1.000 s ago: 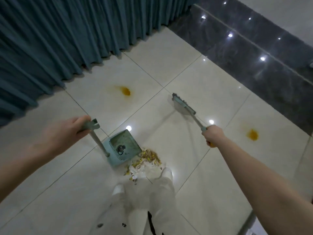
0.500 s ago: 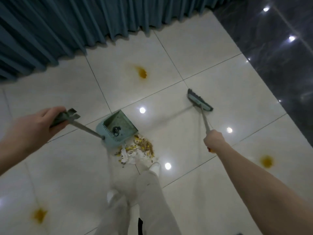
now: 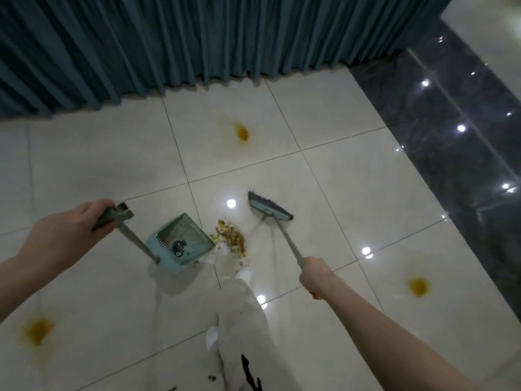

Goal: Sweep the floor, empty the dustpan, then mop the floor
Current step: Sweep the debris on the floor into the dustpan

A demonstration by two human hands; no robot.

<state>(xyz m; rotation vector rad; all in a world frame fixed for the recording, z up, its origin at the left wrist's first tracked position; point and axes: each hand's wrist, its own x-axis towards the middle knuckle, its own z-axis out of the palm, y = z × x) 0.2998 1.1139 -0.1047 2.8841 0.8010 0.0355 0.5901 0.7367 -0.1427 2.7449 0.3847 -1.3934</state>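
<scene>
The debris pile (image 3: 231,241) lies on the tile (image 3: 338,193) at the lip of the dustpan (image 3: 183,244); I've just drawn the broom head (image 3: 269,210) in close behind it, so the push-in looks next; my left hand (image 3: 64,238) curls its fingers round the dustpan handle (image 3: 112,218), my right hand (image 3: 315,273) clenches the broom pole (image 3: 287,241).

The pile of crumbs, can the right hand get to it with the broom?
Probably yes. The right hand grips the broom, whose head sits just right of the pile, and nothing lies between them. The dustpan sits opposite.
</scene>
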